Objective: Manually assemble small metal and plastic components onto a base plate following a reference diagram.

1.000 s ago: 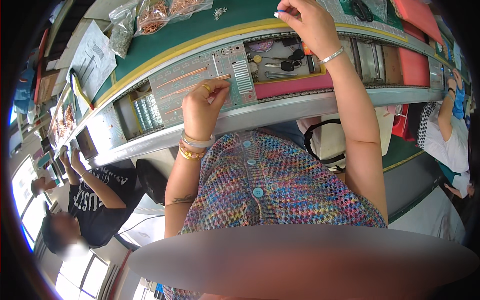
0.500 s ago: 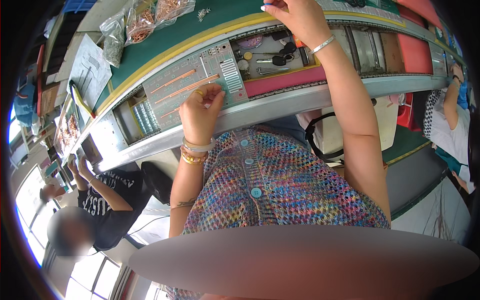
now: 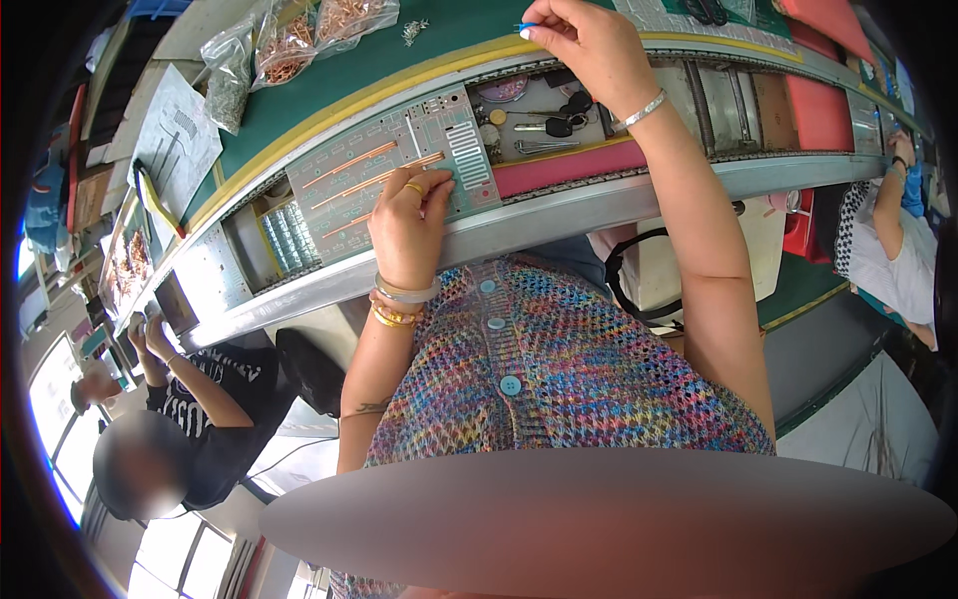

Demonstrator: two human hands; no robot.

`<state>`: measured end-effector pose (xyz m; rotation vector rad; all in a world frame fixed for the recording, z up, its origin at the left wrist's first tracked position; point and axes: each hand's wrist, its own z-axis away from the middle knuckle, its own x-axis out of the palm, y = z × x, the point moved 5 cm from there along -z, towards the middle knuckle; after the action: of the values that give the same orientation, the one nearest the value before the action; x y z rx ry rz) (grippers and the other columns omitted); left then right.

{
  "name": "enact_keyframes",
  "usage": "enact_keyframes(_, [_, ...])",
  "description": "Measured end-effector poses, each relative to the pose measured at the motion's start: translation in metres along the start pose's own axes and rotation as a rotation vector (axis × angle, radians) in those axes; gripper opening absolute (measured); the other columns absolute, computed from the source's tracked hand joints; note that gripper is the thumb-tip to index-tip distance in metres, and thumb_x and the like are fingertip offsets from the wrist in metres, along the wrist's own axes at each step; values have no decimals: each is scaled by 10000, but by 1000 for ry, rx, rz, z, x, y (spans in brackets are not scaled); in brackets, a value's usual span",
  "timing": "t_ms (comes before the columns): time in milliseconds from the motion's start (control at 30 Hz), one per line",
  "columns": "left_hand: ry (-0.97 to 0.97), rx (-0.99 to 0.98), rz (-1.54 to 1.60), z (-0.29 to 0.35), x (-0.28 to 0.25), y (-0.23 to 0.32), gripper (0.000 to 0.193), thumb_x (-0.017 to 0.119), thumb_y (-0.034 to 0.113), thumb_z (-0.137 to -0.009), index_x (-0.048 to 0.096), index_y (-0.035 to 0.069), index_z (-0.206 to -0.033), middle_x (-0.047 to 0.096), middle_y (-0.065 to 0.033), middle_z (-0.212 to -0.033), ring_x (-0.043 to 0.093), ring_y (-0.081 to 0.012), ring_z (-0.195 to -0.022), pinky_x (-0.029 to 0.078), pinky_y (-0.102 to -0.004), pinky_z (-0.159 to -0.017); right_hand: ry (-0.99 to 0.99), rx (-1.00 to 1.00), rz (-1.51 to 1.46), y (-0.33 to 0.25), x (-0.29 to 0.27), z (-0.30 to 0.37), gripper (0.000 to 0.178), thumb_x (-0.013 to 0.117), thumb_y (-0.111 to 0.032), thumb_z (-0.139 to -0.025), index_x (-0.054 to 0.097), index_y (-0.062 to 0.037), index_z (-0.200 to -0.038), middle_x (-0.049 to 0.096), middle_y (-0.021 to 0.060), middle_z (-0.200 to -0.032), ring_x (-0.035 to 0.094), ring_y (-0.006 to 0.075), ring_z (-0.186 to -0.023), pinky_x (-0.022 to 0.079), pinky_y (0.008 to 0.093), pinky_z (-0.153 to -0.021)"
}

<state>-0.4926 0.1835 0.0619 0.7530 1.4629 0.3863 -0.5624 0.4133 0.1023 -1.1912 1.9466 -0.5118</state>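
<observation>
On the conveyor rails lies a green-grey circuit board (image 3: 471,192) with several long copper strips (image 3: 349,166) across it. My left hand (image 3: 409,222) rests over its near part, thumb and fingers pinched together. Whatever sits between those fingertips is hidden. Farther off, above the green bench top, my right hand (image 3: 597,60) pinches a small blue part (image 3: 526,27) between thumb and finger. A small heap of silvery pieces (image 3: 414,32) lies on the bench to the left of that hand.
Clear bags of copper-coloured pieces (image 3: 289,45) and a bag of small grey pieces (image 3: 228,85) lie far left, near a printed sheet (image 3: 178,125) and yellow-handled pliers (image 3: 157,205). Keys (image 3: 547,126) sit in a tray right of the board. Co-workers are at both sides.
My right hand has come slightly nearer, and the blue part shows more clearly. My left hand has shifted a little to the right over the board, fingers still pinched.
</observation>
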Motion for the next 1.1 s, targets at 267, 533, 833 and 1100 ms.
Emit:
enact_keyframes(267, [-34,8,63,-4,3,2,92,673,58,-774,684,36,-862,639,-49,-822,615,-147,-621,483,-262,-581,-283,414,266,-12,34,33,163,659,-292,-803,657,-132,-832,632,13,-667,613,171,-606,463,315,-532])
enact_keyframes(533, [-46,69,63,-6,4,-1,80,677,77,-763,672,45,-837,638,-50,-846,627,-188,-624,488,-287,-572,-430,472,344,-23,71,43,134,632,-237,-818,627,-103,-812,620,37,-640,602,211,-576,440,335,-509])
enact_keyframes(833, [3,51,60,-4,1,-3,56,671,103,-766,660,66,-807,630,-41,-849,619,-245,-663,486,-333,-584,-630,590,386,-13,90,37,184,625,-267,-791,631,-85,-764,625,61,-642,613,245,-608,457,364,-547])
enact_keyframes(1100, [-11,60,76,-5,3,-3,55,667,106,-767,664,63,-802,627,-45,-819,618,-234,-635,484,-321,-564,-789,592,460,-6,98,18,190,637,-282,-718,667,-95,-715,644,78,-663,622,254,-641,474,372,-593])
